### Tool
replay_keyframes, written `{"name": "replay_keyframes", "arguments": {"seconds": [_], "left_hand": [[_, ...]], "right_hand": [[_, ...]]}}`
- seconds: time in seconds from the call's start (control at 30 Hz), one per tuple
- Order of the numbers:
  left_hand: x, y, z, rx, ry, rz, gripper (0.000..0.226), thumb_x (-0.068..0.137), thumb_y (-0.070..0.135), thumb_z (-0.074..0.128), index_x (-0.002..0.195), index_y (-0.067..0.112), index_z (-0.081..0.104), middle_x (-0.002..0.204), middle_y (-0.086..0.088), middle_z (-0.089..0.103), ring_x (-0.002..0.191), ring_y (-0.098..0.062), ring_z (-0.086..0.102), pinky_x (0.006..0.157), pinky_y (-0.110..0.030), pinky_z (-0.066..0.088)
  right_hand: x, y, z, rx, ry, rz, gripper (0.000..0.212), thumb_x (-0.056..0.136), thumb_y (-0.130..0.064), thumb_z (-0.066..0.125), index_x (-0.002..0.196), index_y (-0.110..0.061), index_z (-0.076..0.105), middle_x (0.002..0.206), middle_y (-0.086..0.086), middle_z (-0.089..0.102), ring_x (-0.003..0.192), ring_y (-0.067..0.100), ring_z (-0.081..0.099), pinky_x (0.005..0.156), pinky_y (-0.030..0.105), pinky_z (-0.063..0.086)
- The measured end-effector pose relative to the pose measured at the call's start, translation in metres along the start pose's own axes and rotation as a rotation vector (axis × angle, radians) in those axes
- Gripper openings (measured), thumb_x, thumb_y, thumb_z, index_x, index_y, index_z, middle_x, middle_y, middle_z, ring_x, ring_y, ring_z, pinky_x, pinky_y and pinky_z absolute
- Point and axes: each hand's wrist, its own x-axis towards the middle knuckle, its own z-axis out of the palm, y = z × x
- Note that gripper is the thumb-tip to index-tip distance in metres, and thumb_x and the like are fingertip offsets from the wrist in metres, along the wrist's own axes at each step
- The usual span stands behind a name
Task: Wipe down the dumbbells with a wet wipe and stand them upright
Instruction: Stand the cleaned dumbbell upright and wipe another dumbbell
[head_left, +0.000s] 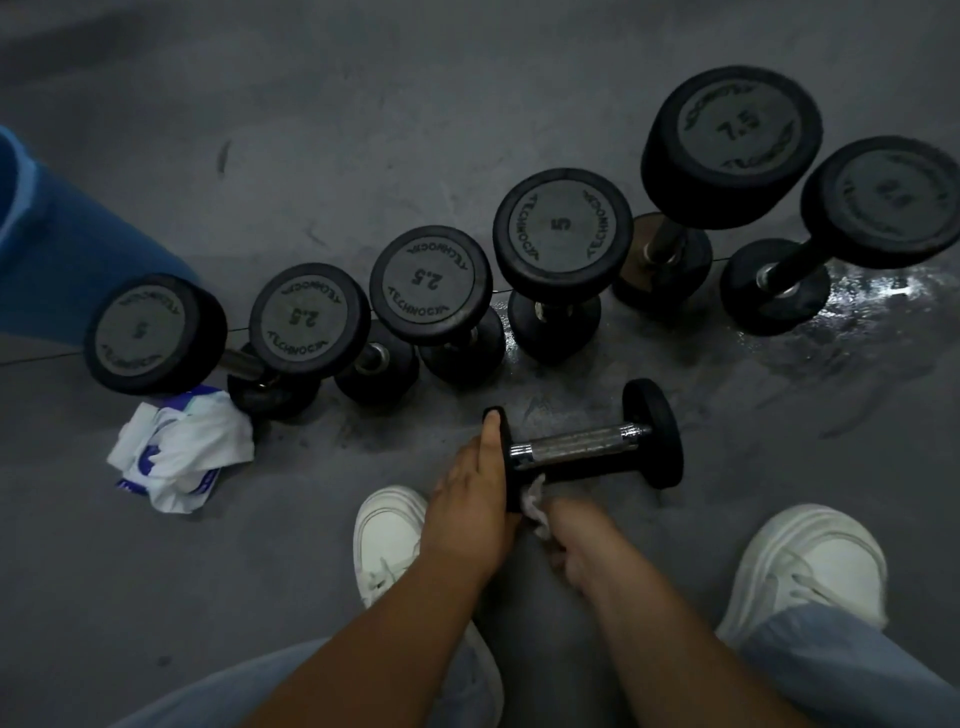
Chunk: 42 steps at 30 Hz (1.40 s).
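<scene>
One wide-angle head-worn view looks steeply down and forward, close above the grey floor (395, 119).

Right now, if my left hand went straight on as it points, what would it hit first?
Likely the bottom head of the upright dumbbell marked 5, beyond bare floor; depth is unclear.

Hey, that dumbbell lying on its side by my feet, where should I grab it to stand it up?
Take the lying dumbbell by its chrome handle, coming down from above with fingers curling under. The round heads hold the handle off the floor, leaving room beneath, and its middle is bare. Your left hand grips the left head; the right hand holds the wipe.
</scene>
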Motion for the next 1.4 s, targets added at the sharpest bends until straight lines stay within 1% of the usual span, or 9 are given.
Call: {"name": "replay_keyframes", "arguments": {"seconds": [0.1,0.3,0.47,0.7,0.83,0.97,1.13,1.3,1.4], "left_hand": [[0.001,0.001,0.000,0.007,0.011,-0.009,0.104,0.086,0.031,0.064,0.156,0.022,-0.014,0.149,-0.007,0.036,0.132,-0.025,0.043,0.105,-0.035,0.036],[0.002,0.000,-0.001,-0.006,0.024,-0.009,0.093,0.094,0.030,0.056,0.156,0.024,-0.014,0.150,-0.007,0.036,0.133,-0.024,0.043,0.104,-0.034,0.037],[0.002,0.001,0.000,-0.004,0.021,-0.008,0.097,0.092,0.032,0.059,0.156,0.022,-0.013,0.149,-0.008,0.037,0.132,-0.024,0.044,0.103,-0.034,0.038],[0.002,0.003,-0.003,-0.032,0.017,-0.009,0.101,0.089,0.030,0.062,0.156,0.024,-0.013,0.150,-0.007,0.037,0.135,-0.022,0.041,0.106,-0.033,0.037],[0.000,0.004,-0.003,-0.019,-0.006,-0.018,0.105,0.087,0.027,0.064,0.155,0.023,-0.016,0.150,-0.007,0.035,0.135,-0.023,0.040,0.106,-0.031,0.034],[0.002,0.003,-0.004,-0.005,-0.015,-0.017,0.108,0.084,0.024,0.066,0.155,0.024,-0.016,0.151,-0.007,0.033,0.136,-0.023,0.038,0.108,-0.034,0.034],[0.003,0.001,-0.002,0.002,-0.015,-0.014,0.108,0.084,0.021,0.066,0.155,0.023,-0.015,0.152,-0.005,0.032,0.137,-0.022,0.038,0.108,-0.033,0.034],[0.003,0.001,-0.001,-0.011,0.013,-0.012,0.104,0.086,0.032,0.065,0.156,0.024,-0.011,0.150,-0.007,0.036,0.135,-0.023,0.042,0.107,-0.034,0.037],[0.001,-0.001,0.004,-0.002,0.042,0.002,0.102,0.088,0.033,0.064,0.156,0.023,-0.011,0.150,-0.008,0.038,0.134,-0.023,0.043,0.106,-0.034,0.038]], "right_hand": [[0.000,-0.021,0.005,0.186,-0.161,0.082,0.030,0.095,-0.001,0.042,0.068,-0.013,0.047,0.052,0.001,0.042,0.043,0.008,0.038,0.029,0.015,0.028],[-0.004,-0.033,-0.004,0.809,-0.335,0.227,0.019,0.089,0.013,0.045,0.076,0.007,0.058,0.061,0.015,0.061,0.046,0.014,0.061,0.042,0.014,0.049],[0.008,-0.027,0.015,0.432,-0.200,0.112,0.019,0.091,-0.016,0.064,0.072,-0.014,0.057,0.049,-0.002,0.047,0.034,0.002,0.036,0.031,0.012,0.025],[0.008,-0.006,0.032,0.584,-0.080,-0.104,0.025,0.084,-0.017,0.073,0.105,-0.003,0.066,0.096,0.014,0.074,0.085,0.024,0.071,0.071,0.029,0.057],[0.008,-0.003,0.014,0.603,-0.192,-0.080,0.007,0.087,-0.006,0.064,0.094,-0.007,0.062,0.071,0.004,0.068,0.057,0.009,0.060,0.051,0.019,0.044],[0.001,-0.001,-0.003,0.861,-0.340,0.121,0.020,0.089,0.012,0.046,0.082,0.002,0.063,0.065,0.009,0.068,0.052,0.010,0.064,0.052,0.015,0.053],[0.011,-0.024,0.014,0.534,-0.179,0.125,0.017,0.090,-0.021,0.065,0.076,-0.012,0.062,0.053,-0.003,0.060,0.038,0.002,0.050,0.036,0.012,0.042],[0.003,-0.030,0.030,0.458,-0.019,0.043,0.021,0.088,-0.030,0.069,0.082,-0.010,0.064,0.067,0.003,0.061,0.035,0.006,0.054,0.032,0.013,0.035],[-0.007,-0.015,0.035,0.587,-0.047,0.042,0.023,0.092,-0.022,0.065,0.103,-0.003,0.069,0.086,0.012,0.072,0.064,0.017,0.069,0.047,0.020,0.051]]}}
